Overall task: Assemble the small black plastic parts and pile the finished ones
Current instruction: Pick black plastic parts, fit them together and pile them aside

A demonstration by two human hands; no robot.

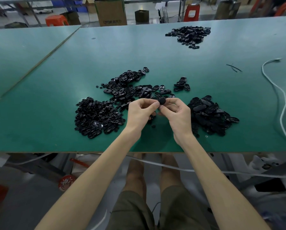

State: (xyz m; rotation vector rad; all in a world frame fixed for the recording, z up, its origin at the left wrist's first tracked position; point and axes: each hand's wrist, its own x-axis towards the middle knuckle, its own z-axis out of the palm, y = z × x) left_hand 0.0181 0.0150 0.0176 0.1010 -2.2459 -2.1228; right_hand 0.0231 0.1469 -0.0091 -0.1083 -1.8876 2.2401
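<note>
My left hand (139, 112) and my right hand (177, 116) meet above the green table (55, 133), fingertips together on one small black plastic part (162, 101). Both hands pinch it. Left of my hands lies a heap of tiny black round pieces (95, 115). Behind them spreads a loose pile of black oval shells (127, 87). A pile of black oval parts (208, 113) sits right of my right hand, and a small cluster (182, 84) lies just beyond. Whether the held part is one piece or two joined is hidden by my fingers.
Another pile of black parts (188, 34) lies at the far right of the table. A white cable (278, 90) snakes along the right side, with thin black strips (234, 68) near it. Cardboard boxes (110, 11) and red stools (191, 12) stand beyond the table.
</note>
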